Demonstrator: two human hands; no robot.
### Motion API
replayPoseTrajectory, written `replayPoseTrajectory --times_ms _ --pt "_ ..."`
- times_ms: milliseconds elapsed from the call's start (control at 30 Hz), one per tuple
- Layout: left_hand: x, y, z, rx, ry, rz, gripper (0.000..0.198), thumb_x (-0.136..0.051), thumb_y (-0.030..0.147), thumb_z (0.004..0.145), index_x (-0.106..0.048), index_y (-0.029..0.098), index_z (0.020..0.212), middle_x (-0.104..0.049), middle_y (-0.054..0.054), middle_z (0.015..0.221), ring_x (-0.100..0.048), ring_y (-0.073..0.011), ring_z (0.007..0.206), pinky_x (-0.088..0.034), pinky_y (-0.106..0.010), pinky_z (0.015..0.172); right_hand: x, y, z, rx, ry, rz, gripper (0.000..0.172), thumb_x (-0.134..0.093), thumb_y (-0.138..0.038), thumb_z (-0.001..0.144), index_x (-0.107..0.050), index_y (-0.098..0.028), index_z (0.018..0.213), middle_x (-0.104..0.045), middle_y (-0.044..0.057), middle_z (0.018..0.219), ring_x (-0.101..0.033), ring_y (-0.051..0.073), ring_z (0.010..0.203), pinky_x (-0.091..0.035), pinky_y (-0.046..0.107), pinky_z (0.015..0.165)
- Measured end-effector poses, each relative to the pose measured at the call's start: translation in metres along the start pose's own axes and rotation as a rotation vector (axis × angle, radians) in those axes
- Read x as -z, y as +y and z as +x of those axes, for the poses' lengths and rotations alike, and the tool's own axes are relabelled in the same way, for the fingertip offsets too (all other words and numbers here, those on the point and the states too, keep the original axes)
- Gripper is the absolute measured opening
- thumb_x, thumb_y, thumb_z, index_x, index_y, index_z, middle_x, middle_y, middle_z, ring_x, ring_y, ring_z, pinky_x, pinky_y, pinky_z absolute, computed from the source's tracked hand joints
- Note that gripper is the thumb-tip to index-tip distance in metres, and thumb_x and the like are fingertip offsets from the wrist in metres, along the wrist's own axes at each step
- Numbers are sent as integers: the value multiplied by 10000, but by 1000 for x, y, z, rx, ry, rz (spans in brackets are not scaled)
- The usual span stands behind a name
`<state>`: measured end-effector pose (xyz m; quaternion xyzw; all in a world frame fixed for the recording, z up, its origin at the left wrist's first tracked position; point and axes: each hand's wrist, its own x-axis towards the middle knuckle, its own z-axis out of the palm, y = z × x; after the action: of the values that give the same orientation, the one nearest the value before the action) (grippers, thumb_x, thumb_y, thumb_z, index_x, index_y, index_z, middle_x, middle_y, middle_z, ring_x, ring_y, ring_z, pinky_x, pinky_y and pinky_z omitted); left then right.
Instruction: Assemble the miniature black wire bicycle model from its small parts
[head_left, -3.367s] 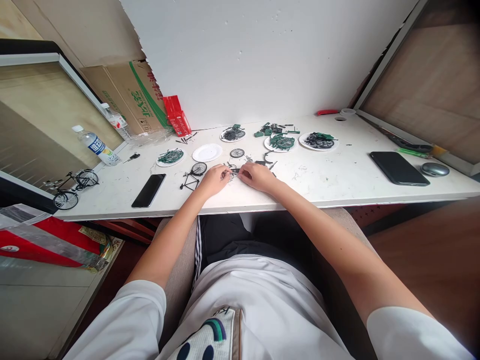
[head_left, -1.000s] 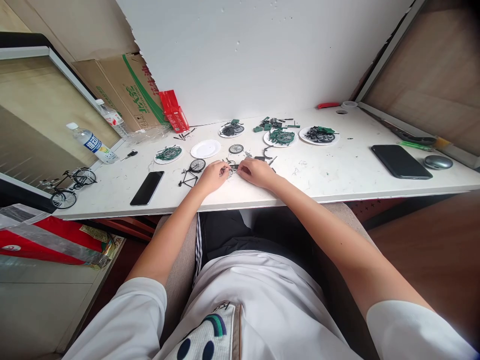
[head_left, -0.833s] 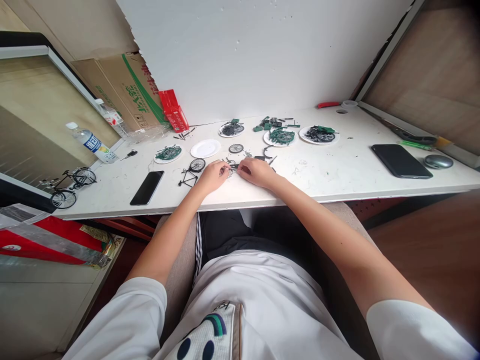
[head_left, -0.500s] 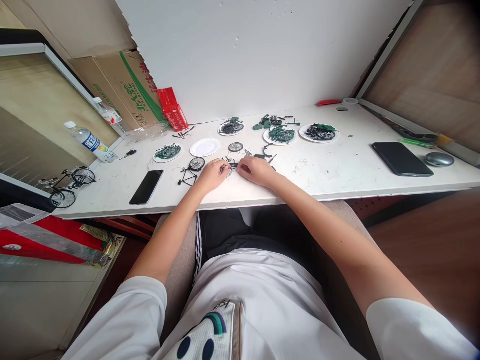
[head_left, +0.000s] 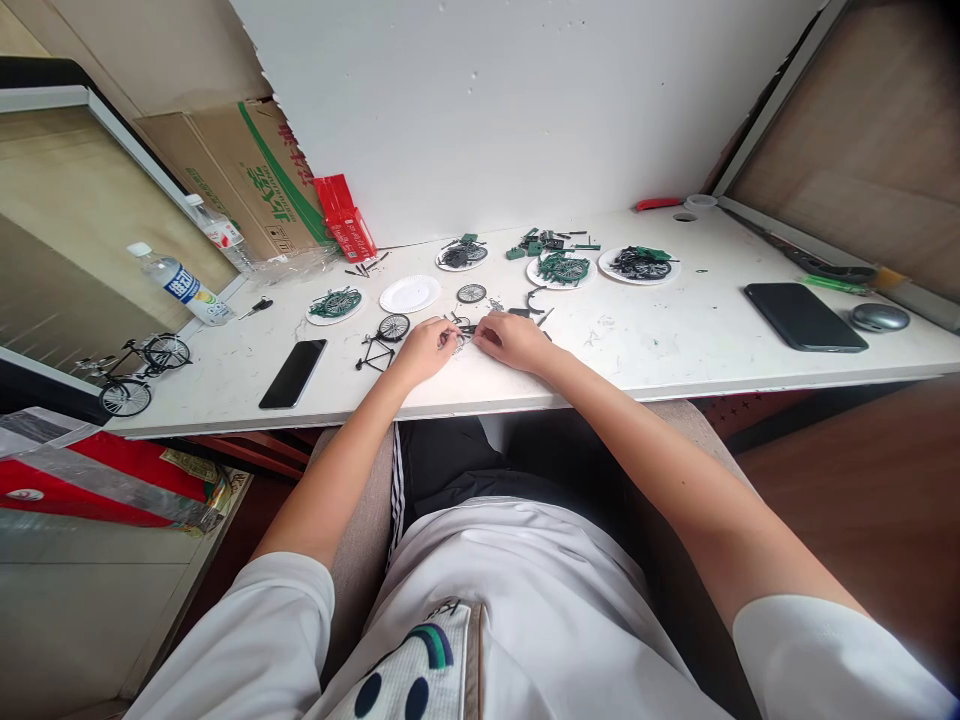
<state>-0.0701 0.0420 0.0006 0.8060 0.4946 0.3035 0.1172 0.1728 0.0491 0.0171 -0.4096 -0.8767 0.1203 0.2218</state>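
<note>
My left hand (head_left: 427, 350) is closed in a pinch above the white table, near its front edge. Facing it, my right hand (head_left: 511, 342) is pinched too, its fingertips close to a small dark part (head_left: 466, 329) between the hands. What either pinch holds is too small to make out. Left of my left hand lie a black model bicycle frame (head_left: 376, 354) and a spoked wheel (head_left: 394, 328). Another loose wheel (head_left: 472, 293) lies beyond my fingers. Black parts (head_left: 536, 300) lie just past my right hand.
Paper plates of model parts stand behind: green parts (head_left: 335, 304), green parts (head_left: 562, 268) and black parts (head_left: 640, 265). A bare white plate (head_left: 410, 294) is among them. An assembled model bicycle (head_left: 135, 372), a phone (head_left: 294, 374), bottles (head_left: 187, 285), a black device (head_left: 805, 317) and a mouse (head_left: 879, 317) stand around.
</note>
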Motion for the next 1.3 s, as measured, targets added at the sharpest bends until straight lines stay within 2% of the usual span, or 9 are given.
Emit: replayPoseTrajectory --times_ms 333,1300 --pt "0 1 0 7 -2 -4 214 -593 242 1008 -786 188 1087 -754 -93 1062 -657 -216 857 -546 -365 877 -2 2 0 8 8 -6 187 -613 -293 1070 -761 -186 1110 -785 113 1080 -690 242 930 -409 309 738" --pt "-1 1 -1 -3 14 2 218 -590 209 999 -792 185 1079 -755 -87 1037 -659 -207 843 -546 -359 866 -4 4 1 24 24 -19 196 -606 -302 1071 -762 -190 1111 -785 109 1075 -683 241 908 -398 309 743"
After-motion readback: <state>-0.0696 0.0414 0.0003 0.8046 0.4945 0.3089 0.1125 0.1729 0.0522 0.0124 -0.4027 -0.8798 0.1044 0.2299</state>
